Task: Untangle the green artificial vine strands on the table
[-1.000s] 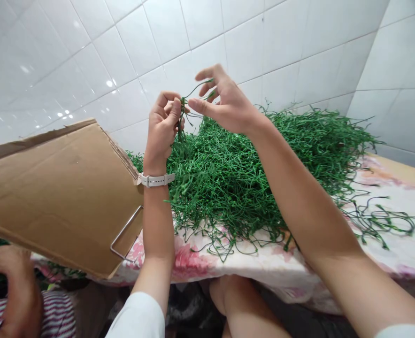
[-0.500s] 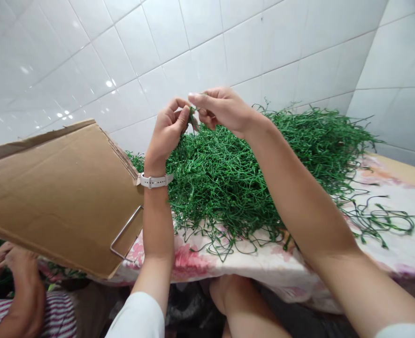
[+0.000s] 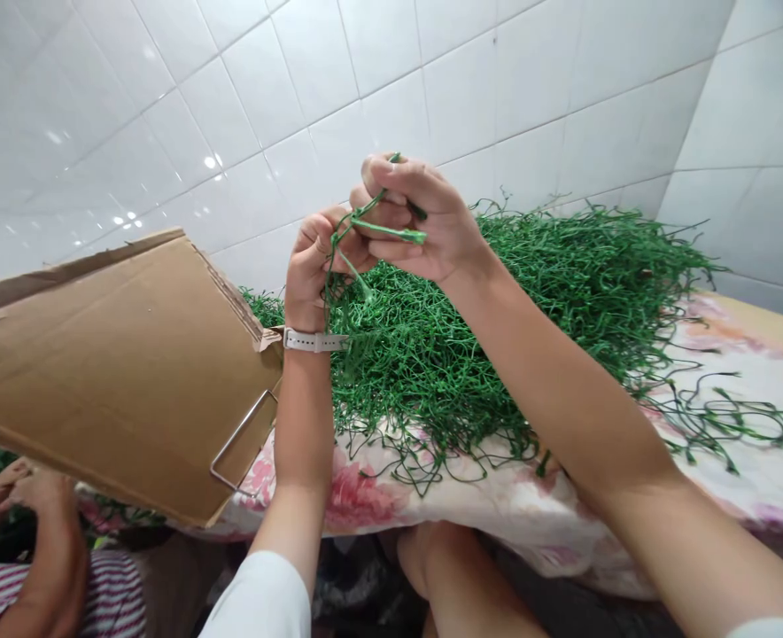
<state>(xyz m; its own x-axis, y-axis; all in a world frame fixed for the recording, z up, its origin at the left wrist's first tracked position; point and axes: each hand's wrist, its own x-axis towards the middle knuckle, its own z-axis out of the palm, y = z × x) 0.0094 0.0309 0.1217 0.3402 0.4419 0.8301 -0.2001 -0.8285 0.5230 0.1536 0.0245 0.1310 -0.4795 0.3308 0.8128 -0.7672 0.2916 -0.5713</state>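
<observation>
Thin green cords (image 3: 379, 229) with thicker tips are tangled between my two hands, above a large heap of the same green cords (image 3: 445, 354). My left hand (image 3: 312, 261), a pale watch strap on its wrist, is closed with the cords pinched between thumb and fingers. Close beside it on the right, my right hand (image 3: 424, 208) is curled with thumb and finger pinching a cord end that sticks up. One tip lies across its fingers, another hangs below toward the heap. Parts of my left fingers are hidden behind the cords.
A big cardboard sheet or box side (image 3: 112, 372) stands at the left, with a metal wire loop (image 3: 242, 443) at its edge. Beyond it, another person's hands (image 3: 26, 492) work at more green cords. Loose cords (image 3: 730, 416) lie on the floral cloth (image 3: 365, 487). White tiled wall (image 3: 531, 80) rises behind.
My right hand has turned and curled inward, and the cord is now drawn up between both hands. My left hand has shifted slightly right and down.
</observation>
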